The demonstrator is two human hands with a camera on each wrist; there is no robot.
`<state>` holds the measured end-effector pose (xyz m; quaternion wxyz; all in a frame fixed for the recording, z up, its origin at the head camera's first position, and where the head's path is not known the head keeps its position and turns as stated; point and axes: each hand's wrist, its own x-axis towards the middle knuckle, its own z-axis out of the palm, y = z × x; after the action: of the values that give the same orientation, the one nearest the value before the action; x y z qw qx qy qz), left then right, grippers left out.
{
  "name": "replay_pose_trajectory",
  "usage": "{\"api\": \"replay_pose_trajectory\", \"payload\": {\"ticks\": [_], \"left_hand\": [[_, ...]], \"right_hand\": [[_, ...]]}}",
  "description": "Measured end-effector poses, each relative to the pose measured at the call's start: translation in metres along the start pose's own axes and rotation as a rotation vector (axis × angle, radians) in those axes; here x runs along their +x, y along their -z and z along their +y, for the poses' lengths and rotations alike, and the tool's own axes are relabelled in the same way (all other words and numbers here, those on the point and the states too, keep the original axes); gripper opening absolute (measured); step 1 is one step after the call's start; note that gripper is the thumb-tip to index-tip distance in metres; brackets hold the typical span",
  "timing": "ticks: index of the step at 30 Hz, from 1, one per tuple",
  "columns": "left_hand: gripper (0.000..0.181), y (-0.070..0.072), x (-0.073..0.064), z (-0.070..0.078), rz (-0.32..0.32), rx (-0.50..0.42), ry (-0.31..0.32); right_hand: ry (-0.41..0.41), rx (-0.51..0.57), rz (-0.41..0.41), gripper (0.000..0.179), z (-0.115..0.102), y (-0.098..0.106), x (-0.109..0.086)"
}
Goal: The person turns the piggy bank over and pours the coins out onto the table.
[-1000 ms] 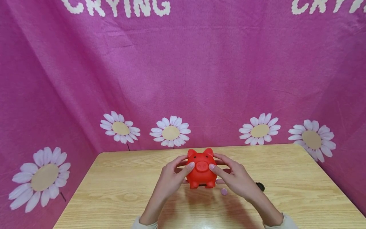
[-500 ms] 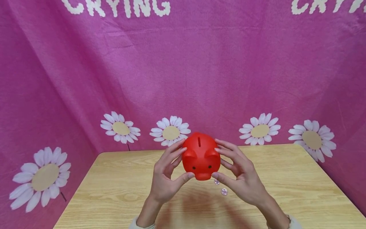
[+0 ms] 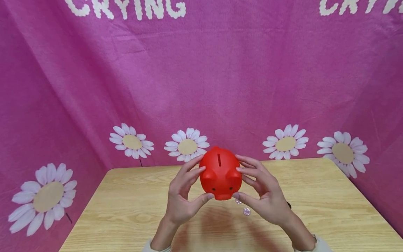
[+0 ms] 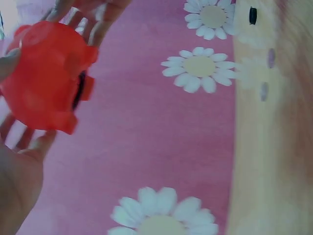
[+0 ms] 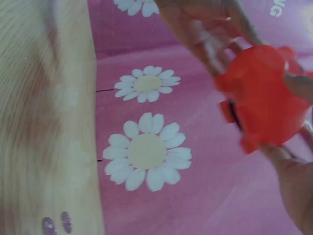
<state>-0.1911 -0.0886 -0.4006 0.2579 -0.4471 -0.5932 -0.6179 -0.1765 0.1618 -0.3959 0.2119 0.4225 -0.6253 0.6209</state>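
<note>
A red piggy bank (image 3: 220, 171) hangs above the table, tipped so its top slot shows in the head view and its snout points down toward the wearer. My left hand (image 3: 181, 201) grips one side, thumb by the snout and fingers spread along the flank. On the opposite side my right hand (image 3: 267, 199) holds it the same way. Both wrist views show the piggy bank (image 4: 46, 78) raised, with its feet and a dark patch on its underside. Below, near the right thumb, lie two small round pinkish discs, one disc (image 3: 247, 211) in full sight, the other disc (image 3: 238, 201) partly covered.
A small black object (image 4: 253, 15) lies on the wooden table (image 3: 132, 210), mostly behind the right wrist in the head view. A pink cloth (image 3: 233, 87) with printed daisies hangs behind the table and along its sides.
Both hands have raised the piggy bank and tipped it forward, so the top slot now shows instead of the front. Over the last half second it has barely moved.
</note>
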Motion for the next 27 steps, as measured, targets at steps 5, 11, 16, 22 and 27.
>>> {"api": "replay_pose_trajectory", "payload": {"ticks": [5, 11, 16, 22, 27], "left_hand": [[0.062, 0.001, 0.002, 0.003, 0.0, 0.0, -0.012], [0.064, 0.003, -0.006, -0.007, 0.02, 0.069, 0.26], [0.064, 0.001, -0.004, -0.004, 0.014, 0.068, 0.248], [0.07, -0.002, -0.002, 0.0, 0.001, 0.038, 0.051], [0.065, -0.003, -0.004, -0.001, 0.021, 0.061, 0.207]], "right_hand": [[0.034, -0.002, 0.009, 0.063, -0.001, -0.003, 0.001], [-0.259, -0.086, 0.019, 0.067, 0.006, -0.002, -0.001], [-0.251, -0.088, 0.021, 0.068, 0.002, -0.001, -0.002], [-0.036, -0.031, 0.016, 0.071, 0.002, 0.001, -0.004], [-0.172, -0.064, 0.008, 0.069, 0.007, 0.003, -0.003]]}}
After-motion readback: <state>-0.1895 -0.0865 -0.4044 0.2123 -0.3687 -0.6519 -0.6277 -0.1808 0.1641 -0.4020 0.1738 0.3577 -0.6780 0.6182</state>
